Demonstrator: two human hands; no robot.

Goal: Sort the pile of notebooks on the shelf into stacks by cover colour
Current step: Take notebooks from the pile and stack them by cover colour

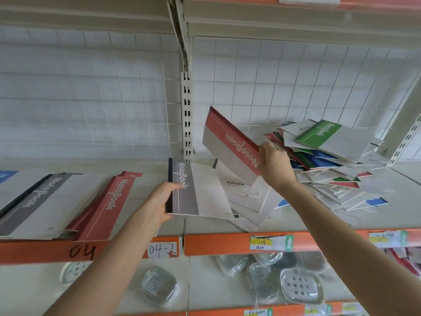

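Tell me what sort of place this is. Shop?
Probably a retail shop aisle, maybe its stockroom: orange shelf edges carrying price labels, a slotted shelving upright, many identical notebooks, and wrapped soap dishes on the shelf below.

White wire-grid back panel; slotted upright; orange shelf edge; price labels.

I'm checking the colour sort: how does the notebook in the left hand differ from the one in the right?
The grey notebook has a grey band and a black spine; the red notebook has a red band. The left hand holds the grey notebook low and nearly flat; the right hand holds the red notebook raised and steeply tilted, beside the unsorted pile. Both have part-white covers printed NoteBook.
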